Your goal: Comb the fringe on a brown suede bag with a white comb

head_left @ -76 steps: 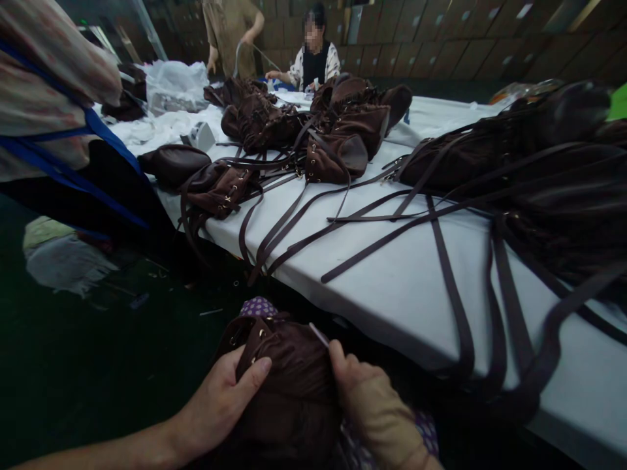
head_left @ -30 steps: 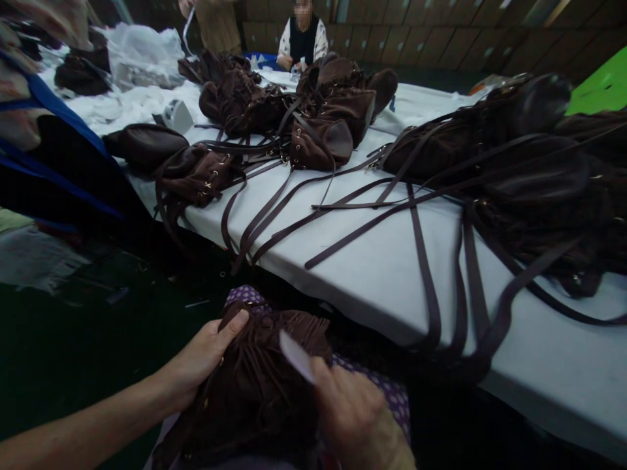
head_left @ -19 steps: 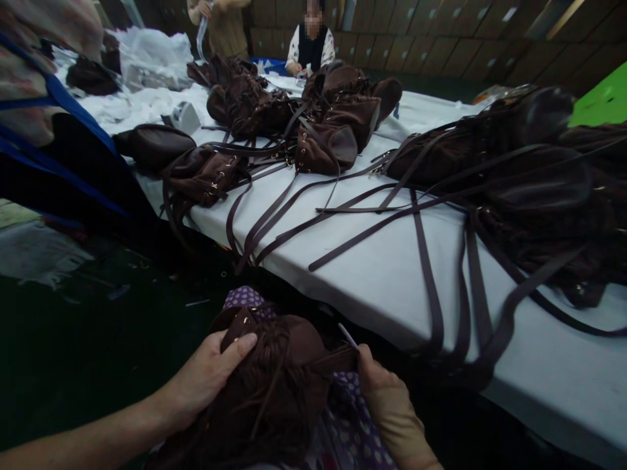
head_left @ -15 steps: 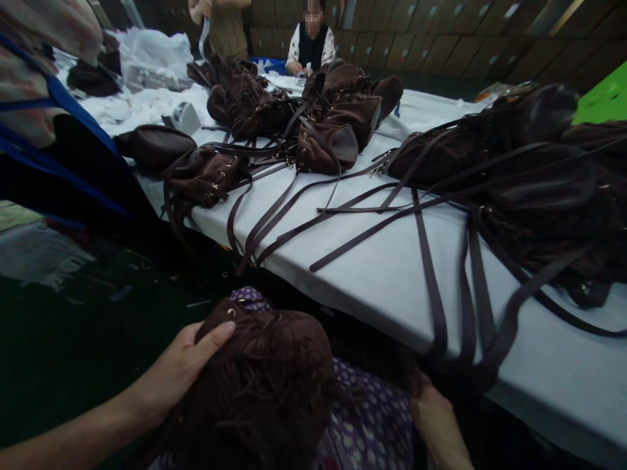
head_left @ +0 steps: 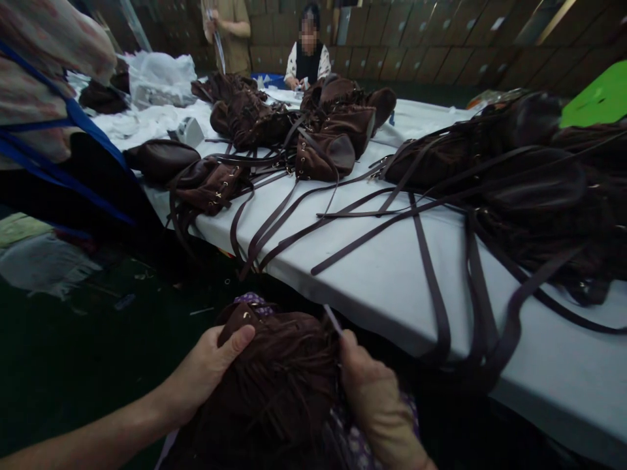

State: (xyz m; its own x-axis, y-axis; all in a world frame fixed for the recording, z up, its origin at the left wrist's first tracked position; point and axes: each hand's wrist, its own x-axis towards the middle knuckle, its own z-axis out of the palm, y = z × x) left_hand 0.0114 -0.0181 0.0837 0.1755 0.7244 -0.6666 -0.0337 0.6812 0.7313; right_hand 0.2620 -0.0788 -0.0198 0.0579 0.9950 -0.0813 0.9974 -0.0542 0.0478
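A dark brown fringed bag (head_left: 274, 385) with a metal eyelet rests on my lap, over purple patterned cloth (head_left: 360, 444). My left hand (head_left: 215, 362) grips its upper left edge, with the thumb on top beside the eyelet. At the bag's right side, my right hand (head_left: 369, 375) is closed on a thin pale strip (head_left: 333, 320), whose end sticks up past the fingers. What the strip joins to is hidden. The bag's lower part runs out of view.
A white-covered table (head_left: 362, 261) stands ahead, bearing several brown bags (head_left: 326, 153) and, at right, a bag pile (head_left: 529, 176). Straps (head_left: 431, 281) hang over its near edge. One person (head_left: 53, 117) stands at left; two others work at the far side, before stacked cartons (head_left: 416, 32).
My right hand has come up and left from beside the table edge to the bag's right side, with the thin strip now showing in it. My left hand keeps its grip on the bag.
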